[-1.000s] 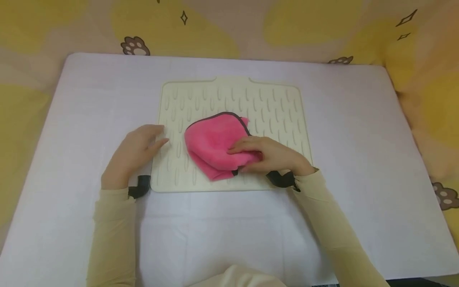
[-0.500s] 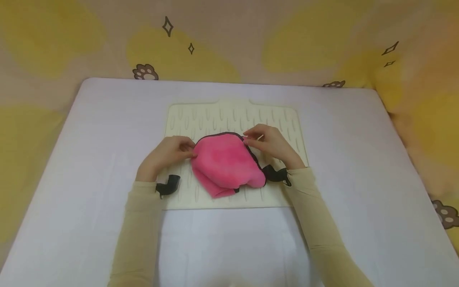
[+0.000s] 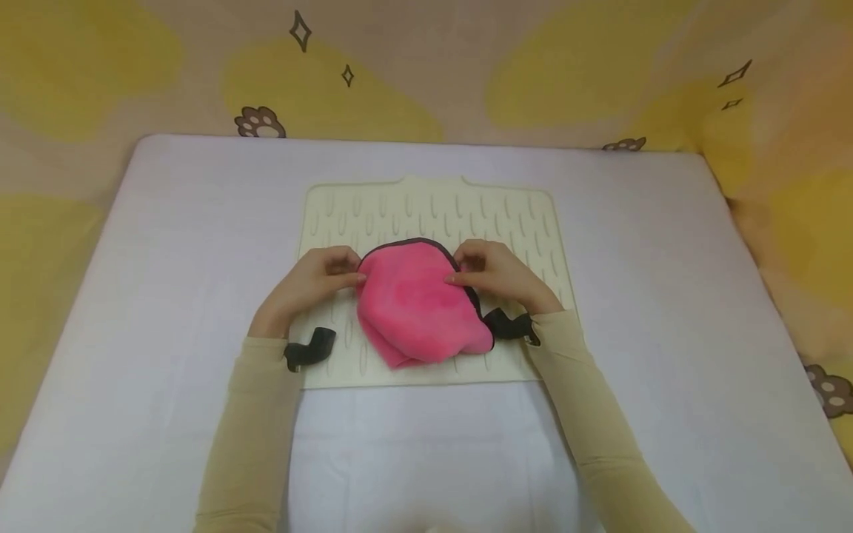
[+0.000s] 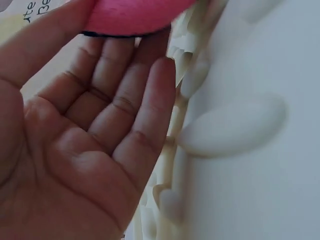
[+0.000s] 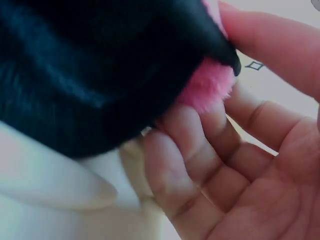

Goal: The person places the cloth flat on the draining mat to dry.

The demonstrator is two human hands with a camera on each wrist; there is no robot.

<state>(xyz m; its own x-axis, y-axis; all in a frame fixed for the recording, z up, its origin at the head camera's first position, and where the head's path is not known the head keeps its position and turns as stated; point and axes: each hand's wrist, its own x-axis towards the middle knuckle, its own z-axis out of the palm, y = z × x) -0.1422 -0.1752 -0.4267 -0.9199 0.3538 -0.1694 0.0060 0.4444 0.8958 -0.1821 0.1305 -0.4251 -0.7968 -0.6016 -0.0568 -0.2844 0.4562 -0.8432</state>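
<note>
A fluffy pink cloth [image 3: 416, 303] with a dark edge band lies bunched on a cream ridged mat [image 3: 426, 200] in the head view. My left hand [image 3: 313, 281] pinches its upper left edge between thumb and fingers; the left wrist view shows the cloth [image 4: 135, 17] between them, above the open palm. At the upper right edge, my right hand [image 3: 500, 274] pinches the cloth with the thumb on top. In the right wrist view the dark band [image 5: 100, 90] covers much of the picture, and the curled fingers [image 5: 185, 135] sit under a pink tuft.
The mat lies on a white-covered table [image 3: 200, 200]. Yellow and pink patterned fabric [image 3: 400, 66] with paw prints hangs behind and at the sides. A black wrist mount [image 3: 309, 348] sits at the left wrist, another black mount [image 3: 509, 323] at the right.
My right hand has left the cloth's lower right part and now grips its upper right edge. The left hand has come in from the left and grips the upper left edge.
</note>
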